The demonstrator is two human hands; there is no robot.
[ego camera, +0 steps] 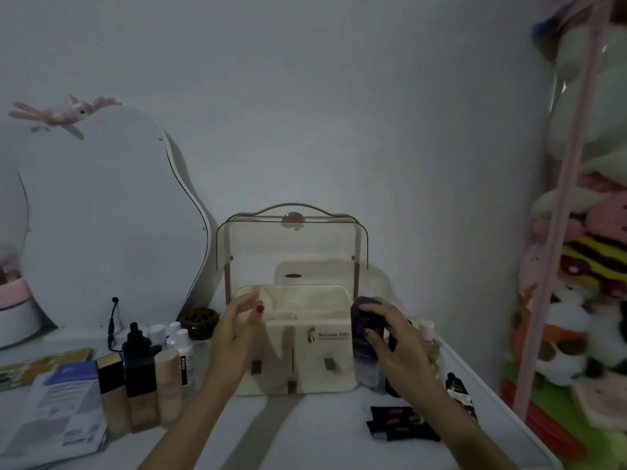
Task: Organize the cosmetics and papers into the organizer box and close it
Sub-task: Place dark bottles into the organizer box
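From the head camera, the cream organizer box (pixel 295 337) stood at the middle of the white table (pixel 305 432), its clear lid (pixel 291 245) swung up and its compartments apparently unfilled. The right hand (pixel 397 347) curled round a dark purple-capped bottle (pixel 364 334) just right of the box, gripping it. The left hand (pixel 237 329) hovered at the box's left front corner, fingers loosely spread, holding nothing. Foundation bottles (pixel 139 388) and folded papers (pixel 57 415) waited at left, black lipstick tubes (pixel 400 424) at right. Loading seemed barely begun; next, the bottle would need lifting over the wall into a compartment.
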